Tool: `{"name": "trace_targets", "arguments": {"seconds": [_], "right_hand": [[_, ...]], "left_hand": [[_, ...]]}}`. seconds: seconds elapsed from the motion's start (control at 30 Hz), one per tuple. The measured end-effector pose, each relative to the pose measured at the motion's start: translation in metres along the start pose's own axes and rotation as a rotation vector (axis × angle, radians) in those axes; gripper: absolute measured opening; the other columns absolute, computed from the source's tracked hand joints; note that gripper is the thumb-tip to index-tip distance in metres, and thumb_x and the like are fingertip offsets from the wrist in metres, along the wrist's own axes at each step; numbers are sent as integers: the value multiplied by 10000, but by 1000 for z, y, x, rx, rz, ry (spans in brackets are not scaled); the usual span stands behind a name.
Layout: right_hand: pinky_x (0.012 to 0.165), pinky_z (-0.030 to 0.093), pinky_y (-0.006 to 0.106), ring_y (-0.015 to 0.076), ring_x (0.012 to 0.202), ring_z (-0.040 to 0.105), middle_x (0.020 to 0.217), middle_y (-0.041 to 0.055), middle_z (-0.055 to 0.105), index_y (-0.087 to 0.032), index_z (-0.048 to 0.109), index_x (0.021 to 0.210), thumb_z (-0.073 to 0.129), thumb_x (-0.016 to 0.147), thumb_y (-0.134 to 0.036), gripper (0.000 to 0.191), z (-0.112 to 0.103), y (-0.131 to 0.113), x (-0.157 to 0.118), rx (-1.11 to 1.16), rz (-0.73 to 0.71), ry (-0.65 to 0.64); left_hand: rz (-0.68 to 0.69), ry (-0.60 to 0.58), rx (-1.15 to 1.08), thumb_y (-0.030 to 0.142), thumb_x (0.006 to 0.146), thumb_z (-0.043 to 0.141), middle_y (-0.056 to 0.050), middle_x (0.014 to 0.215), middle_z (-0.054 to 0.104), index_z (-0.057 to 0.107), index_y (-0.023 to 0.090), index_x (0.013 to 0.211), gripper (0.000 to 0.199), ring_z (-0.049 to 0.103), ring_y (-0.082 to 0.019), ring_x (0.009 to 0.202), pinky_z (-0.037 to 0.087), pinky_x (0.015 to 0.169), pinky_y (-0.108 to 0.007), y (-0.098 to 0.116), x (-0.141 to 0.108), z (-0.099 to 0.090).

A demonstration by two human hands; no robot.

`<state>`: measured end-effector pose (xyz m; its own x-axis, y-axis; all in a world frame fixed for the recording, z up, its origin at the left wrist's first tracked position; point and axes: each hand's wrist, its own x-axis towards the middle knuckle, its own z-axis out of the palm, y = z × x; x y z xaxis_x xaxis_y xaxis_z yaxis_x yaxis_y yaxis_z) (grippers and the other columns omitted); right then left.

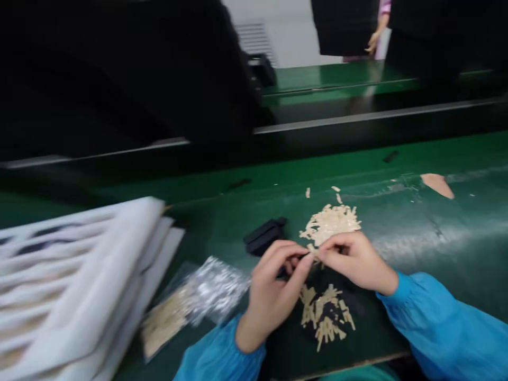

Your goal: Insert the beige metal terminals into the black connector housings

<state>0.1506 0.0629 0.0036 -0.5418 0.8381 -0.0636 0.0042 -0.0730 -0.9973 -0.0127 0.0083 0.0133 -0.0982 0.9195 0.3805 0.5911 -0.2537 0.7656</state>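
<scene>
In the head view, your two hands come together in front of you, fingertips almost meeting. Your right hand [359,262] has thumb and forefinger pinched on a small beige strip [314,253], the other fingers curled in. Your left hand [273,291] pinches at the strip's other side, thumb and forefinger nearly closed; blur hides the exact contact. Just beyond your fingertips lies a loose pile of beige strips [331,222]; below them, between your wrists, a smaller scatter of strips [327,323] rests on a dark patch of the green counter [464,248]. A black case-like object [262,238] sits just past your left hand. Left of that hand are a crinkled clear plastic bag [218,288] and stacked white foam trays [135,238].
</scene>
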Motion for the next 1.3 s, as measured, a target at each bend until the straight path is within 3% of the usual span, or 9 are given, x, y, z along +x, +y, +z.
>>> {"name": "trace_targets", "arguments": {"seconds": [0.1,0.27,0.4,0.87,1.17,1.3], "right_hand": [[636,491,272,169,666,624,727,20,714,-177,768,798,681,877,-276,153,-8,-2,-7,1,-9,6],[589,468,271,173,650,607,726,25,709,-186,777,810,680,892,-313,179,-10,-4,-16,-120,-8,89],[568,463,277,175,636,605,777,38,730,-187,778,840,656,929,-312,196,-7,0,-18,-229,-32,101],[610,440,291,161,629,582,816,13,734,-208,767,928,607,953,-206,162,-6,-2,-21,-468,-174,21],[540,439,274,158,568,562,683,-5,685,-212,760,810,646,892,-220,141,-13,-10,-21,-414,-123,45],[529,438,270,158,567,550,691,4,681,-205,756,805,627,907,-251,170,-17,-13,-20,-383,-84,36]], "left_hand": [[28,-1,-21,195,949,678,-27,860,653,704,183,926,37,593,-111,652,498,571,-225,-2,-14,-14],[110,-3,-66,140,955,651,-46,888,703,722,184,991,91,652,-137,722,533,641,-243,2,-14,-8],[179,28,21,112,944,645,-58,889,730,723,172,1027,129,699,-170,790,560,705,-279,3,-16,-10],[224,-147,335,106,993,477,-69,979,737,659,149,1095,213,689,-221,830,571,697,-345,-2,-22,-8],[26,-163,433,213,1041,435,-47,897,690,649,182,995,221,661,-201,777,502,635,-308,-7,-15,-3],[-74,-230,180,248,992,524,-36,837,672,674,187,905,184,637,-177,737,494,644,-284,-1,-7,-4]]}}
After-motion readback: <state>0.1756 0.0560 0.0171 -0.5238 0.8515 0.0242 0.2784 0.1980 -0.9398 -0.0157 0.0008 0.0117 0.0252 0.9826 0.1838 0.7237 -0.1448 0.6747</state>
